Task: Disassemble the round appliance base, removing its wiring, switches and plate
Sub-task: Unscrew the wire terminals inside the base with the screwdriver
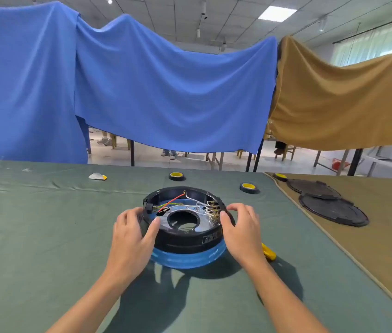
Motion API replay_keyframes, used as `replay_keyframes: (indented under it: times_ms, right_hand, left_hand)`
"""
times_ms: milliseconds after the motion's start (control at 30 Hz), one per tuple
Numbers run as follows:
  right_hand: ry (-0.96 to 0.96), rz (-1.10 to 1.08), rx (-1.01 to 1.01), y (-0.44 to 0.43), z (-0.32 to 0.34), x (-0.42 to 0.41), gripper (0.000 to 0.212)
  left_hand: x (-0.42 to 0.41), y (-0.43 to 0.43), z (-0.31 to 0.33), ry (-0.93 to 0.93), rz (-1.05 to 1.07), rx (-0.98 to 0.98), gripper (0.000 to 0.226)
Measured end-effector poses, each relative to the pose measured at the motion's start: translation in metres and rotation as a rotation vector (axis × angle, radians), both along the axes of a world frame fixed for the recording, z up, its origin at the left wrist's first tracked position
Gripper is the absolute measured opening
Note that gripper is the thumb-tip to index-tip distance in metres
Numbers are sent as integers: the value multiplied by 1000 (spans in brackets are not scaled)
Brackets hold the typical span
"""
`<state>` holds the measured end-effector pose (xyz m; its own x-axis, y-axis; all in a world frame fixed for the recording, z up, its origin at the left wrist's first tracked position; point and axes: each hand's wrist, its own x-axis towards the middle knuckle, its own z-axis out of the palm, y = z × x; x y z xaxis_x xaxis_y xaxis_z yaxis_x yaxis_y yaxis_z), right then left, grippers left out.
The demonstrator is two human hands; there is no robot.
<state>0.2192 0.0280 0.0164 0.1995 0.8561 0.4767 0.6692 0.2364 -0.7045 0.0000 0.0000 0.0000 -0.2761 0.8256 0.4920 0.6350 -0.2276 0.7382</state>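
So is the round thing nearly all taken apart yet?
Not nearly. Done: the round base is open on top, so its insides show, and two black covers lie on the tan cloth nearby. In hand: the left hand and right hand both grip its rim. Left: the red wire, white wires, brass switch terminals and shiny plate are all still inside.

Yellow object [269, 253] half behind right hand [243, 233]
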Motion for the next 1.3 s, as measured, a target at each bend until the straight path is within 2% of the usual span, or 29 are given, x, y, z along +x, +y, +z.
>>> replay_keyframes:
  times_ms: [67, 133, 300, 433, 567, 667, 767, 867, 967, 1067, 1133, 1300]
  right_hand:
    - [98, 5, -153, 11, -1, -3, 34]
    - [153, 19, -211, 18, -6, -6, 38]
    - [135, -54, -154, 19, -16, -17, 38]
    - [107, -18, -146, 12, -14, -37, 24]
    - [98, 46, -134, 5, -12, -58, 20]
    - [86, 100, -135, 4, -13, -61, 19]
    - [43, 125, -129, 10, -10, -42, 17]
    - [-117, 21, -100, 22, -9, -4, 18]
    - [-344, -130, -159, 30, -14, 38, 26]
    - [-560, -205, -291, 34, -22, 63, 33]
    - [-639, -210, -352, 33, -27, 69, 36]
    - [-720, -176, -289, 26, -29, 68, 21]
  left_hand:
    - [-1, 11, 0, -91, 13, -74, 49]
    - [0, 21, 0, -137, -12, -130, 50]
    - [-7, 31, -1, -190, 30, -116, 39]
    - [-27, 26, 2, -226, 71, -104, 38]
    - [-51, 17, 7, -290, 93, -105, 63]
    - [-58, 14, 9, -287, 85, -147, 66]
    - [-53, 14, 9, -177, 100, -162, 58]
    - [-32, 7, 11, 230, 177, -58, 55]
    - [1, 3, 22, 515, 29, 56, 52]
    - [32, 9, 28, 663, -74, 20, 46]
    - [44, 13, 26, 734, -104, -24, 46]
    - [51, 14, 19, 836, -85, -42, 38]
